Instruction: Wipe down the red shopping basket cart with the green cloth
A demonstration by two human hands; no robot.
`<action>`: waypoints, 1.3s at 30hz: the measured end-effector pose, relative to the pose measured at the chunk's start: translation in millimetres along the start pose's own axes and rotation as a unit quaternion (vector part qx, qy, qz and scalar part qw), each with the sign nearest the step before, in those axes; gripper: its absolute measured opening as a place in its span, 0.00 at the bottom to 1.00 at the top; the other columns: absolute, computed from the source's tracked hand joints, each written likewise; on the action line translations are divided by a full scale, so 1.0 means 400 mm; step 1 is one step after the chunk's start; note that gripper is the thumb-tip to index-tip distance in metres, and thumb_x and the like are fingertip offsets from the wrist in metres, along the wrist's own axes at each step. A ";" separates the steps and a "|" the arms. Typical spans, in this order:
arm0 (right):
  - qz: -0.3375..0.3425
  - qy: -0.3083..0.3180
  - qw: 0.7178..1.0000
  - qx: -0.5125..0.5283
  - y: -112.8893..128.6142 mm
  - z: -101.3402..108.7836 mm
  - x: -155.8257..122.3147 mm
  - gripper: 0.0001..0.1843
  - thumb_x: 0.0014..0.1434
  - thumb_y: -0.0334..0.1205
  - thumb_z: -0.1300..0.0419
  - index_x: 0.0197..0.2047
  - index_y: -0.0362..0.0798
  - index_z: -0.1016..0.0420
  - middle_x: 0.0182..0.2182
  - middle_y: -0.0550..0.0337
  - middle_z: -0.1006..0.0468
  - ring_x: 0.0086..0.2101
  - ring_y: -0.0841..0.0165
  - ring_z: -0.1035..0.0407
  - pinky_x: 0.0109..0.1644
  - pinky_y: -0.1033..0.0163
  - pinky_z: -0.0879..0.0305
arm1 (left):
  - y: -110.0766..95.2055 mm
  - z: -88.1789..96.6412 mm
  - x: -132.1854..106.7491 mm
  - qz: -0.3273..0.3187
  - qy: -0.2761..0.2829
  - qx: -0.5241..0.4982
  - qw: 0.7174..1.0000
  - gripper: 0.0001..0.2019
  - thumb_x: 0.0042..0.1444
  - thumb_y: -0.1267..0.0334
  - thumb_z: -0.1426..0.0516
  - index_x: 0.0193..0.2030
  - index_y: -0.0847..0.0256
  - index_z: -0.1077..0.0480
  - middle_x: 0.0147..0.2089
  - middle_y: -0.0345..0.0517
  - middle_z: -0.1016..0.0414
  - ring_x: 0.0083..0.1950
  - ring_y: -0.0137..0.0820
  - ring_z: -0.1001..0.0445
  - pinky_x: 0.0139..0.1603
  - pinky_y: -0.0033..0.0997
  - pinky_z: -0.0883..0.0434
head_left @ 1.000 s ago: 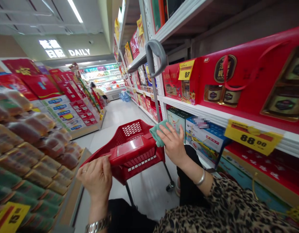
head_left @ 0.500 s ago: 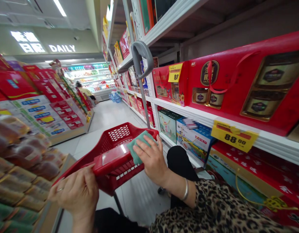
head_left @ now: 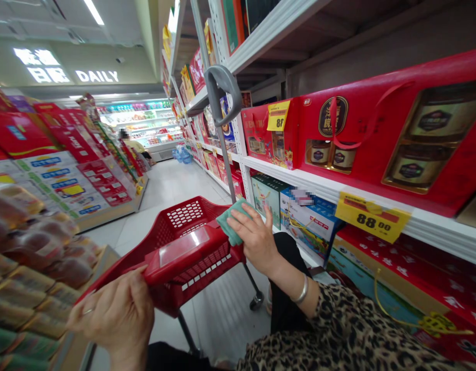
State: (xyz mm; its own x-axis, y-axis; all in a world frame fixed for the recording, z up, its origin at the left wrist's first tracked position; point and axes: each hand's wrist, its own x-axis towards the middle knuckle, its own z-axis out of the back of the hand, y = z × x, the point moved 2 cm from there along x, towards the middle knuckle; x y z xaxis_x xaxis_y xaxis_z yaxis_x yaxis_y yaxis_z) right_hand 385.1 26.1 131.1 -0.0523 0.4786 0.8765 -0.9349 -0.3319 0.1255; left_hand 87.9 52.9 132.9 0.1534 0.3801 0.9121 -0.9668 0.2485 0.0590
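At the near rim of a red plastic shopping basket on a wheeled frame, we find the left hand curled over the edge, its fingers together and clamped on the plastic. We record the right hand at the basket's far corner, fingers nearly together and pressed flat on a green cloth, which touches the rim. Right of the basket, shelving carries red gift boxes above a yellow price tag reading 88.00. Packaged bread loaves lie left of it. Farther off, an illuminated sign reads DAILY.
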 end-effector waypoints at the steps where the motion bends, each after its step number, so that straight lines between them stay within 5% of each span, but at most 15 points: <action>1: -0.009 -0.003 1.000 0.003 -0.007 0.001 0.000 0.25 0.66 0.24 0.45 0.61 0.56 0.25 0.60 0.58 0.22 0.67 0.61 0.40 0.75 0.39 0.70 | -0.001 -0.001 -0.003 -0.002 0.005 0.000 1.000 0.10 0.65 0.64 0.48 0.41 0.55 0.25 0.35 0.52 0.19 0.38 0.43 0.26 0.51 0.52 0.37; 6: -0.040 -0.023 0.999 0.016 -0.001 -0.010 -0.007 0.29 0.64 0.23 0.48 0.62 0.55 0.26 0.60 0.57 0.22 0.67 0.60 0.40 0.74 0.41 0.61 | -0.013 -0.002 -0.018 -0.003 0.014 -0.006 1.000 0.09 0.63 0.64 0.46 0.45 0.53 0.25 0.37 0.50 0.18 0.38 0.42 0.27 0.50 0.53 0.38; 12: -0.018 -0.053 0.998 0.041 0.051 -0.009 -0.005 0.24 0.66 0.24 0.47 0.60 0.51 0.25 0.58 0.57 0.21 0.65 0.61 0.40 0.74 0.44 0.62 | -0.028 -0.004 -0.019 -0.018 0.004 0.006 1.000 0.07 0.62 0.64 0.45 0.42 0.51 0.26 0.34 0.47 0.18 0.33 0.41 0.29 0.48 0.53 0.36; 24: 0.087 -0.031 0.995 0.023 0.233 -0.043 0.010 0.15 0.73 0.38 0.47 0.57 0.56 0.23 0.59 0.64 0.21 0.65 0.61 0.38 0.77 0.39 0.63 | -0.030 0.000 -0.015 0.014 0.011 -0.037 0.999 0.07 0.61 0.64 0.44 0.43 0.52 0.25 0.35 0.49 0.18 0.37 0.43 0.26 0.49 0.53 0.37; 29: 0.145 0.012 0.989 0.014 0.311 -0.053 0.002 0.14 0.72 0.43 0.44 0.57 0.59 0.24 0.63 0.65 0.25 0.67 0.60 0.40 0.76 0.38 0.55 | -0.015 -0.006 -0.023 0.015 0.003 -0.070 0.997 0.07 0.58 0.63 0.44 0.42 0.49 0.27 0.34 0.47 0.20 0.36 0.43 0.28 0.49 0.55 0.38; 34: 0.151 -0.003 0.989 0.001 0.308 -0.046 -0.002 0.14 0.74 0.43 0.47 0.56 0.62 0.23 0.63 0.69 0.25 0.67 0.62 0.41 0.76 0.37 0.58 | -0.024 0.005 -0.024 0.035 0.011 -0.088 0.995 0.12 0.61 0.59 0.47 0.48 0.42 0.26 0.37 0.44 0.19 0.37 0.43 0.28 0.51 0.57 0.37; 39: 0.141 -0.026 0.990 0.001 0.261 -0.024 0.005 0.15 0.75 0.41 0.48 0.56 0.61 0.22 0.62 0.71 0.24 0.67 0.64 0.42 0.77 0.37 0.67 | -0.029 0.013 -0.019 -0.003 0.008 -0.057 0.998 0.12 0.63 0.61 0.47 0.50 0.47 0.25 0.41 0.48 0.17 0.39 0.43 0.26 0.52 0.57 0.38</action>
State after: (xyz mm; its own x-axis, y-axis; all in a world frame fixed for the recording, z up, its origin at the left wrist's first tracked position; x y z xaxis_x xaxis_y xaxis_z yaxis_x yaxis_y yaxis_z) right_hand 283.9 0.3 141.4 -0.2923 0.3242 0.8997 -0.8854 -0.4473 -0.1265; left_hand 96.9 42.4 127.7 0.1626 0.3926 0.9052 -0.9369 0.3492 0.0168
